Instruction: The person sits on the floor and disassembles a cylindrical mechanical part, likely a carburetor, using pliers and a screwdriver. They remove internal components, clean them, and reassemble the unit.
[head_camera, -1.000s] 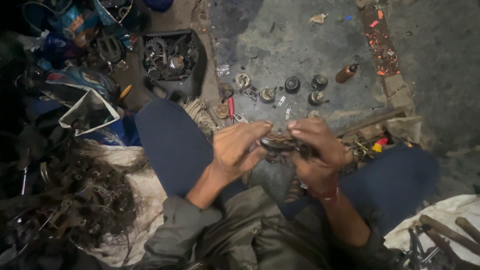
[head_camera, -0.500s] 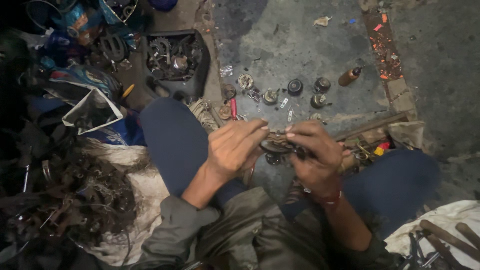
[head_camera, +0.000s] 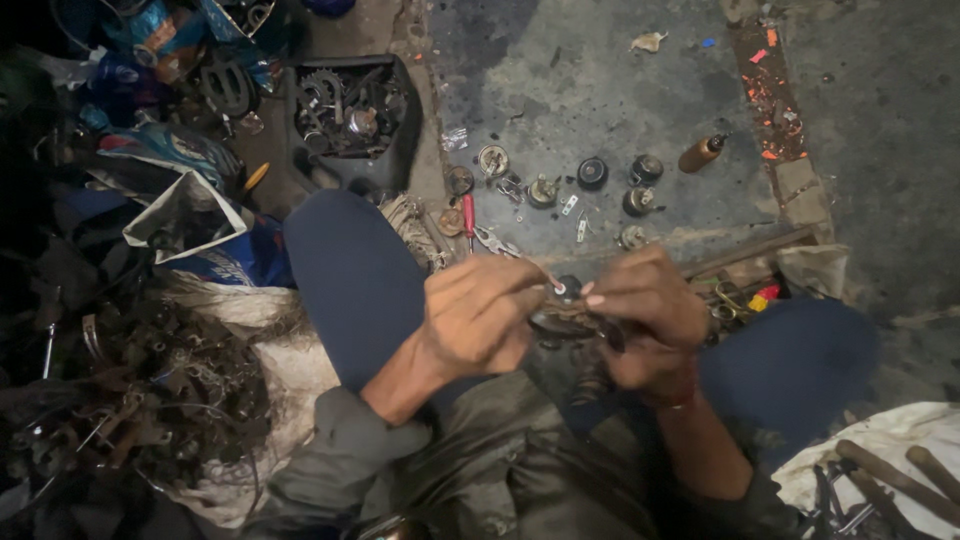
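Your left hand (head_camera: 480, 315) and right hand (head_camera: 645, 310) meet over your lap, between your knees, with a small dark metal part (head_camera: 568, 318) caught between them. The part sits just right of your left fingertips and under your right thumb and forefinger; its exact shape is hard to tell in the dim light. Your left hand is curled nearly closed, fingers pinched toward a thin rod-like tool (head_camera: 545, 277) that points into the part. Your right hand is wrapped around the part from the right, fingers bent in a firm grip. Just beyond your hands, on the concrete floor (head_camera: 600, 90), lie several small round parts (head_camera: 592, 172), a red-handled screwdriver (head_camera: 468, 215) and a brown bottle (head_camera: 700, 153). Farther left, a black tray (head_camera: 400, 150) holds gears. A heap of scrap metal (head_camera: 130, 390) lies on sacking beside your left knee, well apart from your hands.
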